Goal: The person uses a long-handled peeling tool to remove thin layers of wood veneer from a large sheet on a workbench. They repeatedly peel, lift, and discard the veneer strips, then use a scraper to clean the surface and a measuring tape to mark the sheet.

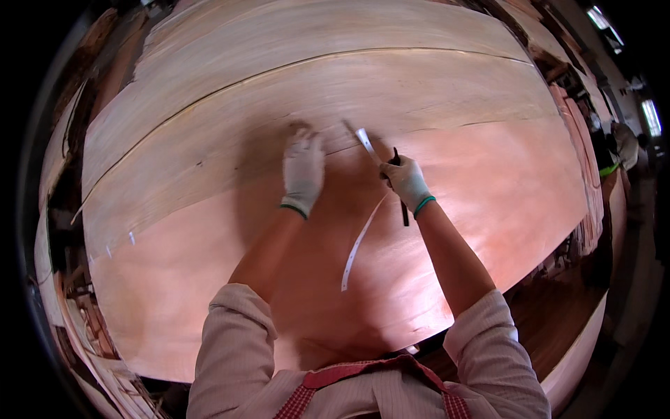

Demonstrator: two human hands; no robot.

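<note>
A broad reddish wood veneer sheet [188, 300] lies in front of me, meeting a paler, greyish veneer sheet [314, 84] on its far side. My left hand [303, 167], in a white glove with a green cuff, is held flat with fingers stretched near where the two meet; it holds nothing, and whether it touches the wood I cannot tell. My right hand [408, 180], gloved alike, is closed on a white tape strip [364, 142] with small dark marks and on a slim black tool [405, 215] whose kind is unclear. The strip's long tail curves toward me below the hand.
Small white tape pieces [132, 238] stick to the veneer at left. A dark, curved split [230, 85] crosses the pale wood. Stacked veneer edges [583, 146] line the right side. Another person [626, 145] is at the far right, beside something bright green.
</note>
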